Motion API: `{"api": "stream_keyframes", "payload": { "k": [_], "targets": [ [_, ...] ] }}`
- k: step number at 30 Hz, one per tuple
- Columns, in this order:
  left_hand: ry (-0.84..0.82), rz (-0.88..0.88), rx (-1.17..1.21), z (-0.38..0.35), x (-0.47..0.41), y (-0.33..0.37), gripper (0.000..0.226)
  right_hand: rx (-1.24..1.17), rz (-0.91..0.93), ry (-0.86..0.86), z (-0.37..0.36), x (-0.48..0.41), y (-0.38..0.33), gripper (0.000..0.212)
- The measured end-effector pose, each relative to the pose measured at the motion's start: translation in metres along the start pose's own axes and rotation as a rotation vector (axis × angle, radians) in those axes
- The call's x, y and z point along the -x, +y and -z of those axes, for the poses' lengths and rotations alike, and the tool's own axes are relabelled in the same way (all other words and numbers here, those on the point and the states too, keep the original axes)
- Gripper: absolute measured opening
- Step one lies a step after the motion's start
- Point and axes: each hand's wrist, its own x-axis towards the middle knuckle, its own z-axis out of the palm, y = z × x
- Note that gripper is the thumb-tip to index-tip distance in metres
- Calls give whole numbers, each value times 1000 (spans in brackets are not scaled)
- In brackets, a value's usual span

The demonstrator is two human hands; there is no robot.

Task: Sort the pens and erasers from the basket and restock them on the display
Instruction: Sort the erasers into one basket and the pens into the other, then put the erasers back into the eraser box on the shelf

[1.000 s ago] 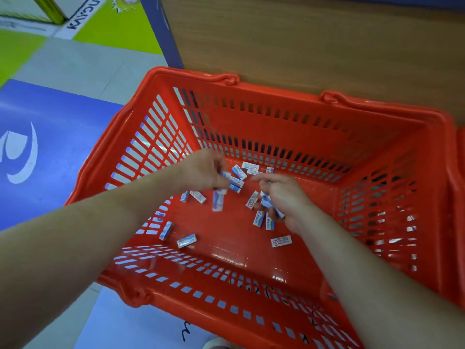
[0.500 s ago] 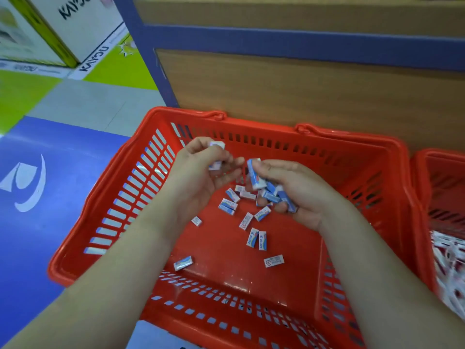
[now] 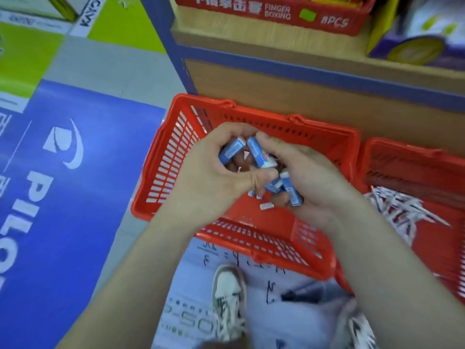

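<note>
**Step in hand: collecting erasers**

We are working above the basket [image 3: 173, 147], which is standing on the floor [image 3: 88, 197] against the foot of the shelf [image 3: 276, 39].

- The left grip [image 3: 214, 177] is closing round one blue-and-white eraser [image 3: 232, 149], with thumb and fingers curled about it.
- The right grip [image 3: 309, 182] is cupping a cluster [image 3: 289, 190] of the same erasers, fingers curled under them and the topmost piece standing up at the fingertips.
- The two grips are meeting at the fingertips over the middle of the basket.
- A loose eraser [image 3: 266, 205] is lying on the basket bottom just below the right grip. A few more are showing beside it, mostly hidden by the hands.

A second basket [image 3: 402, 157] is standing just right of the first. It is holding white items with red marks, too blurred for us to call them pens. A red tray [image 3: 276, 13] is sitting on the shelf at the far side.

**Progress.** We are judging the collecting step as nearly done for this handful. Restocking is not yet begun.

**Next move.** We are expecting to pass the single eraser into the cluster, or to carry both loads up together. Either way calls for tight curled fingers, since the pieces are small and probably slippery in their sleeves. The eraser slot on the display is not in view, so we are needing to find it first. The loose pieces in the basket are calling for another pass.
</note>
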Motion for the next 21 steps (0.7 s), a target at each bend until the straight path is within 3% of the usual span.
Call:
{"api": "stream_keyframes", "payload": {
  "k": [5,10,15,21],
  "targets": [
    [-133,97,312,9,34,118,39,-39,-37,-20,-15,95,-80,39],
    [-259,214,548,7,48,223,45,-67,18,41,-18,192,-170,8],
    [-207,186,499,-24,50,325,27,-136,152,188,-3,267,-239,12],
    [-162,119,382,-69,40,410,23,23,257,317,36,328,-289,31]
  ]
}}
